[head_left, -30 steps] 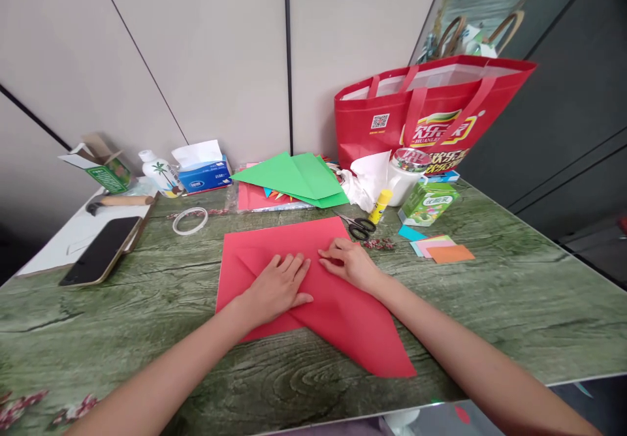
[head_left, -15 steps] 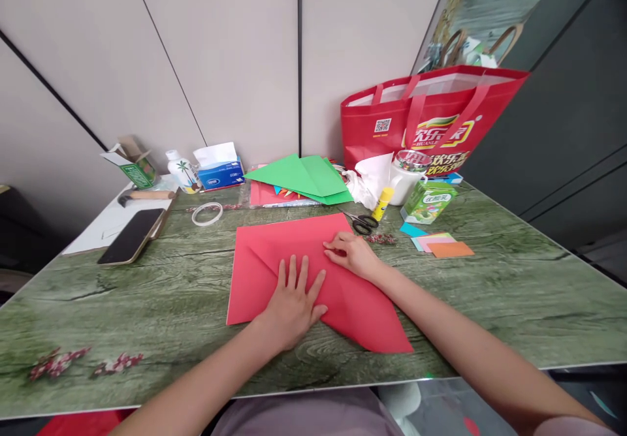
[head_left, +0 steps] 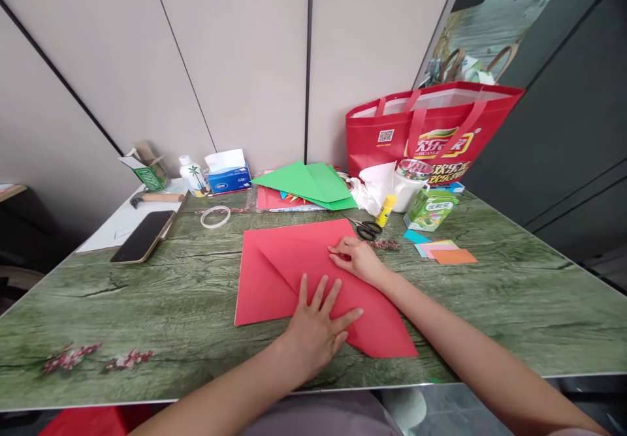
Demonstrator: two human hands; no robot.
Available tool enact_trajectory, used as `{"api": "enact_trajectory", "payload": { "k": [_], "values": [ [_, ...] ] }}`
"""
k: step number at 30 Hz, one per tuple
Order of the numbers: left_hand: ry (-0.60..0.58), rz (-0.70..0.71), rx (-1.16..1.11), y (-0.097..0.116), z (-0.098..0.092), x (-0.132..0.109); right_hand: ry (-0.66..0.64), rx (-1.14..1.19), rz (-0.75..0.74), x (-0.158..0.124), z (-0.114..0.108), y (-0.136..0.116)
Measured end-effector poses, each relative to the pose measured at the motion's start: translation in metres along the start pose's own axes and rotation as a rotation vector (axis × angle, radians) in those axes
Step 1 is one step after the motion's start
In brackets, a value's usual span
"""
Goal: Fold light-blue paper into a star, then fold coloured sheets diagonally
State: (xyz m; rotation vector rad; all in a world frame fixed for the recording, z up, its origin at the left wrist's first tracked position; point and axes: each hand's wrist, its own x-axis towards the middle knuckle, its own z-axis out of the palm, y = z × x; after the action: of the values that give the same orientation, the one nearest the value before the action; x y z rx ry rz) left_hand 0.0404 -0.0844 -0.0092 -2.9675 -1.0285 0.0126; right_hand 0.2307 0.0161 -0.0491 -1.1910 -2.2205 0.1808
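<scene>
Red paper (head_left: 269, 273) lies on the green wood-patterned table, with a folded flap whose pointed corner reaches toward the front right. My left hand (head_left: 316, 331) presses flat on the lower middle of the flap, its fingers spread. Near the upper right edge of the paper, my right hand (head_left: 360, 258) has its thumb and index finger pinched together on the red paper. Black-handled scissors (head_left: 367, 228) and a yellow glue stick (head_left: 386, 210) are just beyond my right hand.
Folded green paper (head_left: 308, 185), a blue tissue box (head_left: 228, 180), a white bottle (head_left: 194, 176) and a red bag (head_left: 382, 145) stand or lie at the back. A phone (head_left: 143, 237), tape roll (head_left: 215, 217), green carton (head_left: 431, 210) and coloured slips (head_left: 455, 256) are at the sides.
My left hand has slid right and toward the table's front edge across the red paper. My right hand keeps about the same place on it. The camera view has shifted slightly.
</scene>
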Motion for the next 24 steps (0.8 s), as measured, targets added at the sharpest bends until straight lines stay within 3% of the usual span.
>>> {"api": "enact_trajectory", "payload": {
  "k": [5,9,12,14,17,20,24],
  "values": [
    [-0.072,0.063,-0.131,0.020,-0.002,-0.001,-0.002,-0.017,0.012,-0.001,0.000,0.000],
    [-0.128,0.320,-0.354,0.034,-0.019,-0.003,-0.011,-0.027,0.009,0.000,0.000,-0.001],
    [-0.200,0.469,-0.582,0.026,-0.034,0.002,-0.008,-0.023,0.004,0.000,0.000,-0.001],
    [-0.155,0.366,-0.646,0.009,-0.039,0.009,-0.010,-0.026,0.008,0.000,0.001,0.000],
    [-0.137,0.119,-0.549,-0.021,-0.032,0.017,-0.021,-0.017,0.013,0.000,0.001,0.001],
    [-0.175,0.065,-0.468,-0.042,-0.019,0.017,-0.030,-0.008,0.004,-0.001,0.000,0.001],
    [-0.183,0.001,-0.430,-0.055,-0.012,0.015,-0.028,-0.031,0.001,-0.002,-0.001,0.001]
  ]
}}
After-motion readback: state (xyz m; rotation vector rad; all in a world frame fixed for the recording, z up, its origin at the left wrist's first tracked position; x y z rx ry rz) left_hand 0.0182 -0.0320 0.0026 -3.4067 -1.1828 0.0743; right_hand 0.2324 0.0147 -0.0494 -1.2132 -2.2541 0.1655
